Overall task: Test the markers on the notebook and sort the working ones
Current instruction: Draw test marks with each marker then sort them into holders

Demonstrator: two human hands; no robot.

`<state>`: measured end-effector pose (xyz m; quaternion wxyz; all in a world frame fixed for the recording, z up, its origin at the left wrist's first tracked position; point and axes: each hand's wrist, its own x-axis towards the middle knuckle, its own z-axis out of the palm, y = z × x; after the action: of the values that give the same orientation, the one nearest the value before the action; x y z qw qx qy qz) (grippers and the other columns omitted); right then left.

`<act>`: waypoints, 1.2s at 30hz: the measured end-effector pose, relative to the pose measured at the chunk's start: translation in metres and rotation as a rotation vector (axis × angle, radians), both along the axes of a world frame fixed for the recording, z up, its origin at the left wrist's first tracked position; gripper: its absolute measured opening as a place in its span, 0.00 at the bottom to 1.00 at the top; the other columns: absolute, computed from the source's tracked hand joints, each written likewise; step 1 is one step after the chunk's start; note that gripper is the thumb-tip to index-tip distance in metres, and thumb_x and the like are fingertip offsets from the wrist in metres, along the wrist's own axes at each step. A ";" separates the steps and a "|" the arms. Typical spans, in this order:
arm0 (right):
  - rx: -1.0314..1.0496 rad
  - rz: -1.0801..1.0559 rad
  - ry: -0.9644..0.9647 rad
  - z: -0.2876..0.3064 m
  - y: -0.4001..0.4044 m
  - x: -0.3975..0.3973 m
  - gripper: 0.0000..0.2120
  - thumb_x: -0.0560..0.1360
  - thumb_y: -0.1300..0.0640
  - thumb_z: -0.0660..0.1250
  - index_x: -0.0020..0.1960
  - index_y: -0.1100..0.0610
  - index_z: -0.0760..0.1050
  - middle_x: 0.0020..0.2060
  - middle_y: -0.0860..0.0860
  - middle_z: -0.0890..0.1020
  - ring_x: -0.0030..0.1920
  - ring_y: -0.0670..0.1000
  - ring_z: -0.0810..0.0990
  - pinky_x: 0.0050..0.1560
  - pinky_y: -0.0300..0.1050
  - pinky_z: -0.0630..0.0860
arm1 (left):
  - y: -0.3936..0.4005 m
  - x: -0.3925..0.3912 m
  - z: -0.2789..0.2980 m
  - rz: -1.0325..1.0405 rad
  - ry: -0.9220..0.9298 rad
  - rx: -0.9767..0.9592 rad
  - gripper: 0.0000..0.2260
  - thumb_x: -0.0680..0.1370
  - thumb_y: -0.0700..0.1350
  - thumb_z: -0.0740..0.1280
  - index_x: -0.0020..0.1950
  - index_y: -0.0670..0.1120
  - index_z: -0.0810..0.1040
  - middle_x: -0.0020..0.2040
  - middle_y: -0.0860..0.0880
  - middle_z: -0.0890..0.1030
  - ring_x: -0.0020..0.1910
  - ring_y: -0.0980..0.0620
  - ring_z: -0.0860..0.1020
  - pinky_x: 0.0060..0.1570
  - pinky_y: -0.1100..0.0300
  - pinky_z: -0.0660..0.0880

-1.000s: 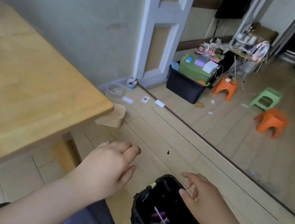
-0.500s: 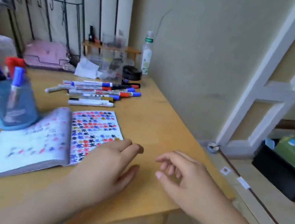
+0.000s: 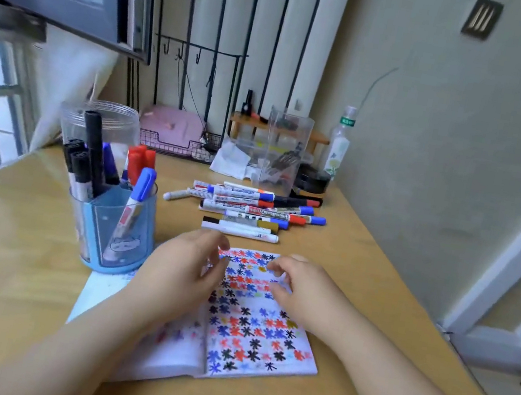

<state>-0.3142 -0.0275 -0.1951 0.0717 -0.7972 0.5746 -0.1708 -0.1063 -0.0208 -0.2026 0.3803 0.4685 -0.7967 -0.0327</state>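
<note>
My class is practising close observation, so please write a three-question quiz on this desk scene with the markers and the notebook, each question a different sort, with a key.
1. True or false: the left hand grips a marker.
2. Where do the loose markers lie?
A. beyond the open notebook
B. inside the blue pen cup
C. on the floor
3. Fill in: the right-hand page is covered with small coloured ____ marks.

Key
1. False: neither it nor the right hand holds anything; both hover over the notebook.
2. A
3. Star
</note>
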 end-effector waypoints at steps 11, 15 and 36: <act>-0.113 0.006 0.168 -0.014 -0.110 0.066 0.15 0.78 0.54 0.61 0.64 0.54 0.73 0.60 0.51 0.73 0.64 0.53 0.66 0.64 0.47 0.63 | -0.005 0.010 -0.004 0.122 0.042 -0.123 0.09 0.73 0.48 0.58 0.46 0.46 0.75 0.38 0.52 0.76 0.32 0.49 0.74 0.27 0.58 0.71; -0.106 0.027 0.176 -0.022 -0.124 0.075 0.10 0.78 0.53 0.60 0.57 0.53 0.74 0.51 0.49 0.69 0.60 0.53 0.66 0.58 0.45 0.61 | -0.005 0.009 -0.003 0.126 0.032 -0.120 0.08 0.72 0.47 0.58 0.45 0.46 0.75 0.35 0.51 0.76 0.29 0.48 0.74 0.24 0.58 0.70; -0.254 0.070 0.217 -0.014 0.054 0.024 0.13 0.73 0.49 0.53 0.45 0.48 0.76 0.37 0.43 0.75 0.37 0.46 0.78 0.33 0.38 0.73 | 0.007 0.000 -0.017 -0.367 -0.248 0.111 0.23 0.76 0.60 0.46 0.45 0.46 0.73 0.40 0.53 0.72 0.39 0.57 0.68 0.41 0.61 0.67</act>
<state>-0.2901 0.0264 -0.2089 -0.0862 -0.8331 0.5248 -0.1521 -0.1067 -0.0138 -0.2196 0.2408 0.3362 -0.9063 -0.0872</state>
